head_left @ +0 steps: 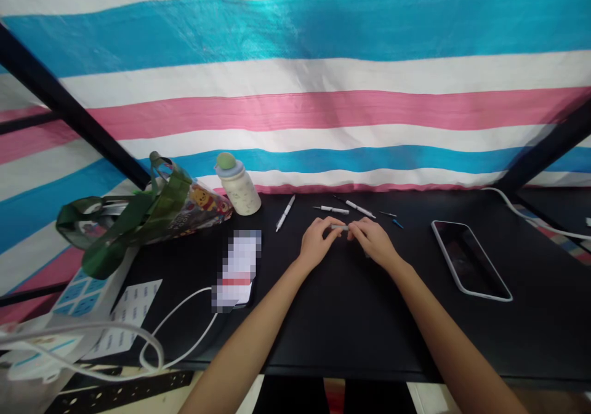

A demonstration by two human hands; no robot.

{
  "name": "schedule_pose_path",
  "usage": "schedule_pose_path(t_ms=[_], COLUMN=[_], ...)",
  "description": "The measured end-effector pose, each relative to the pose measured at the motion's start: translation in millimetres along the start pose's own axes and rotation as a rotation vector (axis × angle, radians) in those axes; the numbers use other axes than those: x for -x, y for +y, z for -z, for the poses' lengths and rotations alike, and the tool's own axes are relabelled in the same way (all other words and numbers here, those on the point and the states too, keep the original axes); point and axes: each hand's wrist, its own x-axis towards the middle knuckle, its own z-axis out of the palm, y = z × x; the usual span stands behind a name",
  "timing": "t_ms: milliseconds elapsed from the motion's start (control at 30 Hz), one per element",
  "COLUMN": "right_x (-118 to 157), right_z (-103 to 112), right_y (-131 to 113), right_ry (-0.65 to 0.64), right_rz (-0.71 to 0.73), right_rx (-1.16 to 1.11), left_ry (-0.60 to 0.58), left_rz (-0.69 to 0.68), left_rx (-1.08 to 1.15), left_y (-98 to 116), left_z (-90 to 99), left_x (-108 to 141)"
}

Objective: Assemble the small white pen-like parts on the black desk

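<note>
Over the middle of the black table, my left hand (318,240) and my right hand (373,239) meet. Their closed fingers grip opposite ends of a slim greyish pen part (340,227), mostly covered by the fingertips. Just beyond lie a white pen body (333,210) with a dark thin tip and another white pen (360,208) with a dark end. A white pen (285,213) rests at a slant to the left. Beyond my right hand are a thin dark piece (388,213) and a small blue piece (398,224).
A phone (237,269) on a white cable lies left, a white-edged phone (471,260) right. A green-lidded bottle (240,186) and a green-handled bag (184,211) stand back left. A label sheet (133,315) lies near the left edge. Striped sheeting (323,112) hangs behind the table.
</note>
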Motion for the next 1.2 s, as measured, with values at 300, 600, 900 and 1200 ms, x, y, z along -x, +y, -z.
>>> schedule_pose_path(t_ms=[300, 600, 900, 1200], right_x=[1.9, 0.9, 1.0, 0.9], right_z=[-0.1, -2.5, -2.7, -3.0], right_y=[-4.0, -5.9, -2.2, -3.3], right_ry=[0.062, 0.041, 0.035, 0.097], right_rz=[-0.089, -0.022, -0.026, -0.058], right_rx=[-0.017, -0.041, -0.053, -0.105], left_ry=[-0.014, 0.045, 0.012, -0.021], left_rz=[0.027, 0.035, 0.019, 0.021], left_rx=[0.036, 0.093, 0.184, 0.171], left_y=[-1.3, -3.9, -6.9, -2.0], left_z=[-4.3, -6.4, -5.6, -4.3], left_x=[1.9, 1.1, -0.2, 2.1])
